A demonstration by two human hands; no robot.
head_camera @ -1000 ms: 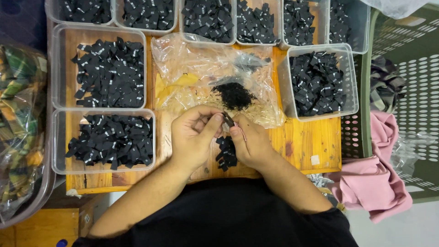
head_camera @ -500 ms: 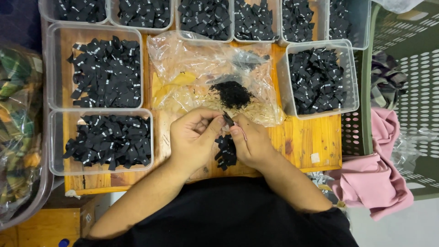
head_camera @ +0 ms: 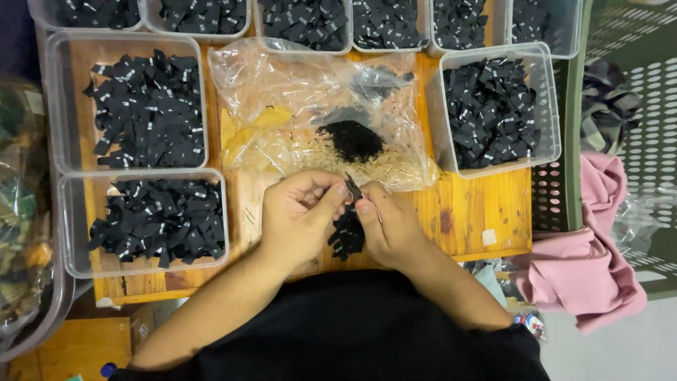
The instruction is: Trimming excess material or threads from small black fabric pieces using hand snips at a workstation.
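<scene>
My left hand (head_camera: 300,215) and my right hand (head_camera: 384,222) meet over a wooden board (head_camera: 486,212), fingertips together on one small black fabric tag (head_camera: 352,188). A little bunch of the same black tags (head_camera: 347,236) hangs between my palms, below the pinched one. Just beyond my fingers lies a clear plastic bag (head_camera: 296,92) holding a heap of tiny black bits (head_camera: 351,139) and pale thin pins.
Clear plastic tubs of black tags surround the board: two at left (head_camera: 144,109) (head_camera: 151,226), one at right (head_camera: 493,109), several along the far edge. A pink cloth (head_camera: 589,271) and a green perforated crate (head_camera: 635,92) sit at right. A bag of patterned fabric (head_camera: 21,212) lies at left.
My hands stay in the same place with the fingertips working the tag; only small finger shifts show.
</scene>
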